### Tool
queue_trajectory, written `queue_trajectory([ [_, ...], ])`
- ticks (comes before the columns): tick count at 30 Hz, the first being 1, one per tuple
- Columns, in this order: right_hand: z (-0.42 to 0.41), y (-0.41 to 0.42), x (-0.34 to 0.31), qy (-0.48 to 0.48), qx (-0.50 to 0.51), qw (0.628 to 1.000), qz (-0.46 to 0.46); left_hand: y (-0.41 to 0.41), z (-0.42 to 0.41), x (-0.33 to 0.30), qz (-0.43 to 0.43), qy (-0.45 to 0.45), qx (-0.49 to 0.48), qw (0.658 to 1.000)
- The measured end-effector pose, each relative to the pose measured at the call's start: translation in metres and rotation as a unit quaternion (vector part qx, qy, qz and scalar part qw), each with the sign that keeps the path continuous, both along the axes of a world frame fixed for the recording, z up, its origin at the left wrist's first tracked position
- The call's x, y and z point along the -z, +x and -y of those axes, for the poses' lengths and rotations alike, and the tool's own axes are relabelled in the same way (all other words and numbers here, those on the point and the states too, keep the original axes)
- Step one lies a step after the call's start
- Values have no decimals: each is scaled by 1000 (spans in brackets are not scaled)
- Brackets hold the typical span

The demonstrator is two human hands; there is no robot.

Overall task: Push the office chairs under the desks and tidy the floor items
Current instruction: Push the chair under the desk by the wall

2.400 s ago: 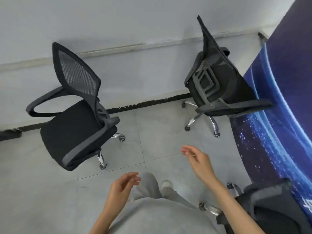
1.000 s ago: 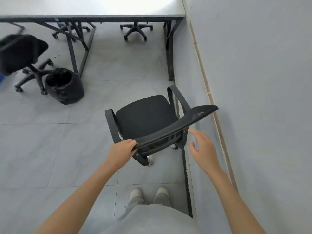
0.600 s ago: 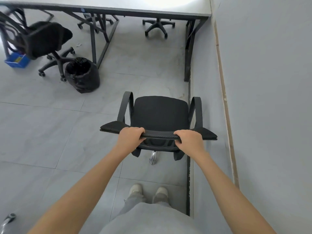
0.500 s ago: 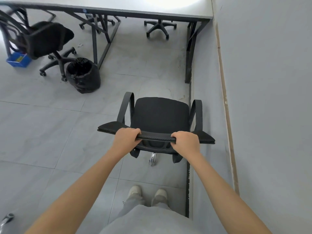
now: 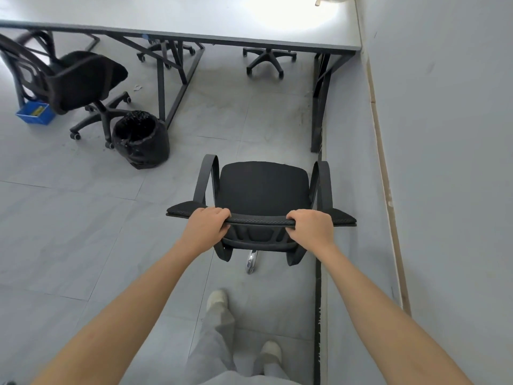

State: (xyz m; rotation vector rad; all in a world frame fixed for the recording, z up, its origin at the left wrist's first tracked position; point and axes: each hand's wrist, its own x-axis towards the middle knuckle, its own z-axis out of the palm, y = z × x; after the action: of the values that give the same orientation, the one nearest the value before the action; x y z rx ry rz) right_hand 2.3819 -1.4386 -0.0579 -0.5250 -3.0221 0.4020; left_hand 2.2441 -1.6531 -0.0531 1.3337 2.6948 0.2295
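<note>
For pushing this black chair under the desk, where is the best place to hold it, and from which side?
Grip the top edge of the chair backrest from behind, as the left hand and right hand do: it faces the desk, and this wide edge lets two spread hands steer.

Far chairs' [image 5: 265,58] seats behind desk [image 5: 177,23]

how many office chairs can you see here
4. One chair in front, gripped by the left hand and right hand; one at left beside the bin; two under the desk, only bases showing. More may be hidden.
</note>
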Motion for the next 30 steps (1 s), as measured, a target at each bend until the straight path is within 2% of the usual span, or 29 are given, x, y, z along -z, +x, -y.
queue_trajectory([
  [5,-44,-47,6,40,15,998,-35,-70,-25,2,23,-106,35,993],
  [8,-68,-84,6,53,21,998,-35,-104,-46,8,41,-108,67,991],
  [18,-96,-249,13,54,66,996,-25,-276,-82,6,60,-80,48,994],
  [27,-134,-388,23,61,60,994,-65,-430,-131,4,15,-102,65,993],
  [30,-149,-436,23,44,67,996,-36,-472,-151,4,8,-103,15,995],
])
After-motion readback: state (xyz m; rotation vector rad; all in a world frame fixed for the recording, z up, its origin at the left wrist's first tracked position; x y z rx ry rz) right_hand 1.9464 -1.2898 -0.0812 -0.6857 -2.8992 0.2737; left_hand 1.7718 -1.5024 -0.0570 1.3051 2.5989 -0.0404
